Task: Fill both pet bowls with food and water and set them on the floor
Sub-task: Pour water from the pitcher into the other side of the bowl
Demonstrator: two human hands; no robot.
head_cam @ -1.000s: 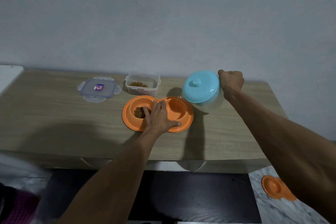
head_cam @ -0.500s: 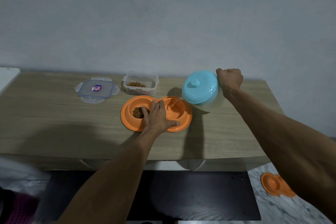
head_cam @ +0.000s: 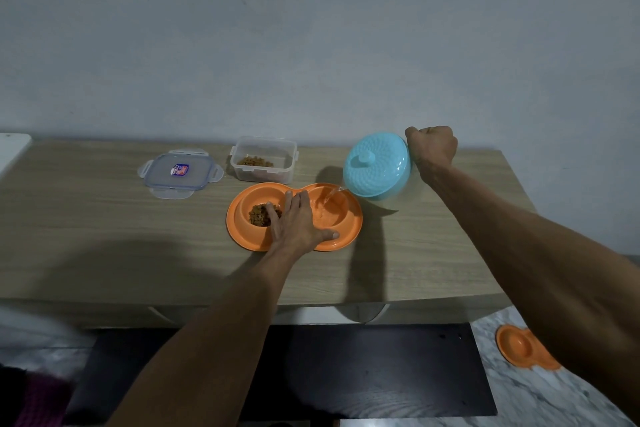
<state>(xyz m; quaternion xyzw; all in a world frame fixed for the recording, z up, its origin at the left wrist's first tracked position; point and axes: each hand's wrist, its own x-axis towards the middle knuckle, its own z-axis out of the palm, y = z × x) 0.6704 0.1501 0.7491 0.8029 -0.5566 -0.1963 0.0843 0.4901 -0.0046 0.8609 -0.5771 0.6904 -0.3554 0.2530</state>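
Orange double bowl (head_cam: 349,229) sits on the table (head_cam: 104,225), under the left hand (head_cam: 294,224). The fingers (head_cam: 289,204) lie straight and close together across the divider, with the thumb spread onto the near rim of the right well. Kibble (head_cam: 259,215) is in the left well, at the fingertips. Up and right of the bowl, the right hand (head_cam: 433,147) is closed in a fist at the blue lidded jug (head_cam: 377,166); the handle is hidden. The jug is tilted and a water stream (head_cam: 330,196) falls into the right well. Behind the bowl is an open food container (head_cam: 277,149), with its lid (head_cam: 178,172) to its left. A second orange bowl (head_cam: 519,347) lies on the floor, lower right.
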